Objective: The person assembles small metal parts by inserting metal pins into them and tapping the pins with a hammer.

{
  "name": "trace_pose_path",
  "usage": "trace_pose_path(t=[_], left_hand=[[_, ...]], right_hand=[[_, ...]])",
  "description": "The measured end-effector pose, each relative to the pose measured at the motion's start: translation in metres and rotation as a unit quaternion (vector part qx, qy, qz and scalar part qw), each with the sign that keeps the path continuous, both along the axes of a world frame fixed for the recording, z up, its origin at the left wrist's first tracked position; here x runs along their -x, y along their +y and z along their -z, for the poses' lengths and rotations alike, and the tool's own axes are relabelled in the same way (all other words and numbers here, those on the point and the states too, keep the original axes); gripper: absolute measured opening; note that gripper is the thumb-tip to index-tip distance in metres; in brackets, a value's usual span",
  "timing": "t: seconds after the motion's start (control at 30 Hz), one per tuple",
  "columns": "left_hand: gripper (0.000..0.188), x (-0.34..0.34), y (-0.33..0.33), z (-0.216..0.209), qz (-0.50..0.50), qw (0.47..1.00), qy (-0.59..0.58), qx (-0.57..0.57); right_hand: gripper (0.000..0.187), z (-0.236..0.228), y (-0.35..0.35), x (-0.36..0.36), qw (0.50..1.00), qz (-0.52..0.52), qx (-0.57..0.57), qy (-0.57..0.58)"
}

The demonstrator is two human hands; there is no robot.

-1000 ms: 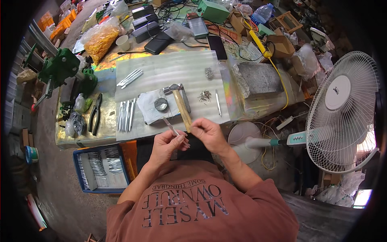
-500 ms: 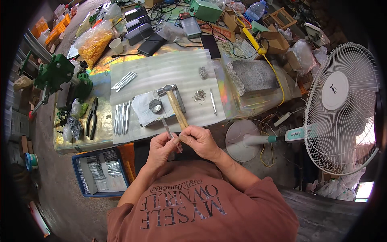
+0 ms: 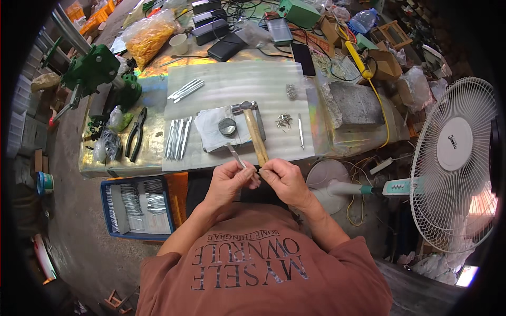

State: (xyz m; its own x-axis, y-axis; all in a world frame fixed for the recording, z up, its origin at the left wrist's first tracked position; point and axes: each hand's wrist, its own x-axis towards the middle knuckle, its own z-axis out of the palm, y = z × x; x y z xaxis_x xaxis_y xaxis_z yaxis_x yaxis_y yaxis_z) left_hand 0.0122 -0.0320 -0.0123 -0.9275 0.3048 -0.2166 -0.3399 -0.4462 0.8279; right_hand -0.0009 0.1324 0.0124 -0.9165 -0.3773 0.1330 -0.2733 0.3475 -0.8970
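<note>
Metal strip (image 3: 235, 156): pinched between both hands at the near edge of the workbench (image 3: 147, 163), tilted up-left.
Left hand (image 3: 228, 180): fingers closed on the strip.
Right hand (image 3: 285, 179): fingertips closed at its lower end.
Hammer (image 3: 254, 131): lying just beyond.

The person at the bench wears a short-sleeved T-shirt in a faded rust-brown, loose over the shoulders, with large dark block lettering across the chest and a smaller line of print beside it. Both forearms are bare from the sleeve hems down. The left hand (image 3: 227, 181) and right hand (image 3: 287, 181) carry no gloves, rings or watch.
</note>
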Motion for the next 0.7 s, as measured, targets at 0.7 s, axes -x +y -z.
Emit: trace_pose_path(t=[0.7], left_hand=[[0.015, 0.003, -0.005, 0.010, -0.119, 0.978, -0.043, -0.167]], right_hand=[[0.014, 0.015, -0.023, -0.012, 0.947, 0.063, 0.233, -0.213]])
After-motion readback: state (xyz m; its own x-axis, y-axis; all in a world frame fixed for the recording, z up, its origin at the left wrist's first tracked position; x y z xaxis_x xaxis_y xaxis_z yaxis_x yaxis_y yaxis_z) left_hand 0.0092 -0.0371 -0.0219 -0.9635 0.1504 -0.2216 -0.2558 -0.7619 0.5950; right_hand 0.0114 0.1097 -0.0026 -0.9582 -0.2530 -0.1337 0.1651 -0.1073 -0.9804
